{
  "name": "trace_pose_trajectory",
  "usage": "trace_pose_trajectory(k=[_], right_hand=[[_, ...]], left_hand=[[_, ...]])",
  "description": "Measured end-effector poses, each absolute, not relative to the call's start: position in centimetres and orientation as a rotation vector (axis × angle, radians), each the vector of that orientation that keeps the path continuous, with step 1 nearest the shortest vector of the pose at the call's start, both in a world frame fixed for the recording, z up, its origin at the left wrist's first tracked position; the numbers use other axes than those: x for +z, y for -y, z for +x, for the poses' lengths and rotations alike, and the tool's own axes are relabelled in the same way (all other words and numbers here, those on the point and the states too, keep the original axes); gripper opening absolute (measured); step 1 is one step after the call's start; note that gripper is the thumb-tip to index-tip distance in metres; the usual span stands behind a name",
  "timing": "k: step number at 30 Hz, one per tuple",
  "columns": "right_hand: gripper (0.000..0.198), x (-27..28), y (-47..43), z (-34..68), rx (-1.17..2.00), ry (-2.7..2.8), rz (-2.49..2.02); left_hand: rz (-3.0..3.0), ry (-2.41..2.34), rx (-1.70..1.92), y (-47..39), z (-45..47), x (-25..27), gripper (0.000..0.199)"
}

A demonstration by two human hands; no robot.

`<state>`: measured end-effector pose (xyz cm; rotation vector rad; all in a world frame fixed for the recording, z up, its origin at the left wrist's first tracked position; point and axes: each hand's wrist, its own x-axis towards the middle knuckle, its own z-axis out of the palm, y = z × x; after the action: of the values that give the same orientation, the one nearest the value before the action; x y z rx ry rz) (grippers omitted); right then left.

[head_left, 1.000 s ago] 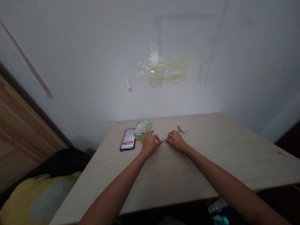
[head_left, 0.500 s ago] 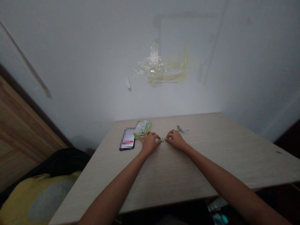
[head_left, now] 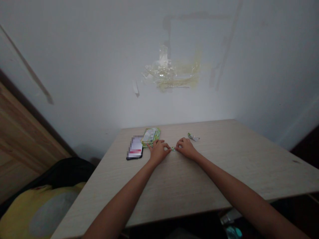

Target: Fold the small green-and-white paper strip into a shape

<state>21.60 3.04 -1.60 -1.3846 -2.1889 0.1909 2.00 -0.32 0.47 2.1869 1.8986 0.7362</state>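
Between my two hands, low over the table (head_left: 174, 186), is a small green-and-white wrapper (head_left: 173, 149), too small to make out in detail. My left hand (head_left: 159, 151) pinches its left end with thumb and forefinger. At the opposite end, the fingertips of my right hand (head_left: 185, 147) are pinched on it too. Just behind my left hand lies a green packet (head_left: 151, 135) with a pale printed panel, partly hidden by the fingers. A twisted green-and-silver wrapper (head_left: 193, 137) rests beyond my right hand.
A phone (head_left: 135, 148) with a lit screen lies left of the green packet. The wall (head_left: 99, 83) with old tape (head_left: 164, 71) stands at the table's back edge. Below the table on the left are a yellow-and-grey plush thing (head_left: 42, 212) and a dark bag (head_left: 67, 171).
Both hands keep their pinch on the small wrapper with hardly any movement. The whole view has shifted very slightly.
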Motion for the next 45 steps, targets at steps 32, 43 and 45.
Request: trace_pose_trajectory(k=[32, 43, 45], right_hand=[[0.014, -1.3, -2.6, 22.9, 0.092, 2.234, -1.125], [0.018, -2.9, -3.8, 23.2, 0.138, 2.222, -1.163], [0.018, -2.9, -3.9, 23.2, 0.152, 2.211, -1.144]], left_hand=[[2.507, -1.714, 0.711, 1.1, 1.7, 0.8, 0.022], [2.530, -1.538, 0.701, 0.9, 1.4, 0.7, 0.015], [2.536, -1.524, 0.673, 1.0, 1.4, 0.8, 0.016]])
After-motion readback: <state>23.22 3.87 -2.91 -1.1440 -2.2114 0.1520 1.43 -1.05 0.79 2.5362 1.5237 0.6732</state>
